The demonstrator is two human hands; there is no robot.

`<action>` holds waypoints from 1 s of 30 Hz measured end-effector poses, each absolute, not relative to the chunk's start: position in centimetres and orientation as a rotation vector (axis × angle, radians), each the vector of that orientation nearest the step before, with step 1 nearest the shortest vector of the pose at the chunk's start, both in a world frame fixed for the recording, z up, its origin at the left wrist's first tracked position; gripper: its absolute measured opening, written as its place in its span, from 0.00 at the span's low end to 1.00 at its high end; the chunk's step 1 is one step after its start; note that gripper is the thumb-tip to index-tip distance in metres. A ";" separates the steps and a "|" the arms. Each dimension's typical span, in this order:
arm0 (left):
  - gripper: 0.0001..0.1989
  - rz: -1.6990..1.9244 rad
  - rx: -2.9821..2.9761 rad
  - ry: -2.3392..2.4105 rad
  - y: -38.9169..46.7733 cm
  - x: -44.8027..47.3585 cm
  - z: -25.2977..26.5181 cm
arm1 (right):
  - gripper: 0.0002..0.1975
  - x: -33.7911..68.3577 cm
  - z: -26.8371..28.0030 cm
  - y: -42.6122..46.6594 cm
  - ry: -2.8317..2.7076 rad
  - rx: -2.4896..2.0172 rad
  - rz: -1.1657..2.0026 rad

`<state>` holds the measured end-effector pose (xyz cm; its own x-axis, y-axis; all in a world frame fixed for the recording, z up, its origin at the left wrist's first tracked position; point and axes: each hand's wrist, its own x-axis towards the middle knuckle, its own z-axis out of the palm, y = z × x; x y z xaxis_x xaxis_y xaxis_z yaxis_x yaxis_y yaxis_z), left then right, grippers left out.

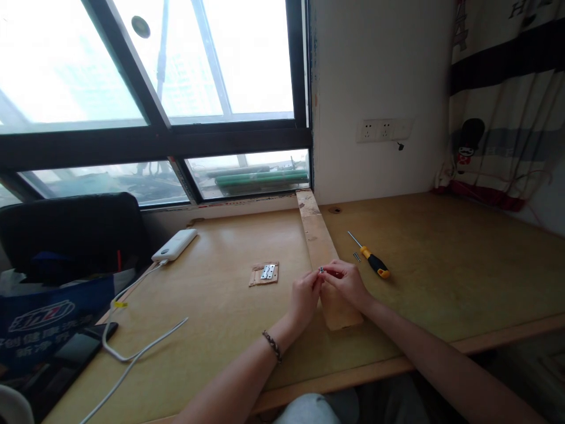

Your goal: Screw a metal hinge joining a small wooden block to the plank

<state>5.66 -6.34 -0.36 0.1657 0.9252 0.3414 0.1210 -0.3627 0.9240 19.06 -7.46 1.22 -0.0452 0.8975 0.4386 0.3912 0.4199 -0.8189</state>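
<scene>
Over the near half of a long wooden board (315,229), my left hand (303,303) and my right hand (349,284) meet fingertip to fingertip. Both are closed in a pinch around a small shiny metal piece (321,270); fingers cover most of it, so its kind is not clear. Left of the board, a metal hinge (269,271) lies on a scrap of brown cardboard (256,278). A yellow and black screwdriver (375,262) rests right of the board, its shaft pointing away from me. Beside it lie a few small screws (356,257).
The table (220,341) has its front edge close to my body. On its left are a white power bank (175,245), a white cable (132,356) and a dark phone-like slab (66,365). Behind stand a window and a wall with sockets (385,131); a curtain (503,118) hangs at right.
</scene>
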 end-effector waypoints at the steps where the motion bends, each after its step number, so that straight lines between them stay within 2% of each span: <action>1: 0.07 1.294 1.681 1.010 -6.4 5.7 -0.4 | 0.11 19.0 1.3 -7.6 -1.634 -1.148 0.617; 6: 0.06 1.292 1.722 0.967 -6.5 5.8 -0.1 | 0.11 19.0 1.3 -7.3 -1.597 -1.141 0.633; 9: 0.09 1.290 1.663 0.988 -6.5 5.8 -0.1 | 0.14 20.6 1.3 -6.3 -1.507 -1.266 0.490; 13: 0.11 1.278 1.698 1.017 -6.2 5.7 -0.4 | 0.14 24.0 1.2 -4.5 -1.435 -1.707 0.091; 17: 0.09 1.261 1.790 1.000 -6.2 5.7 -0.6 | 0.12 25.3 0.6 -3.7 -1.641 -2.234 -0.069; 19: 0.08 1.256 1.795 0.987 -6.3 5.7 -0.7 | 0.12 24.9 0.2 -3.5 -1.708 -2.354 -0.124; 30: 0.08 1.250 1.833 0.956 -6.5 5.6 -0.7 | 0.11 24.7 -0.4 -3.5 -1.848 -2.333 -0.183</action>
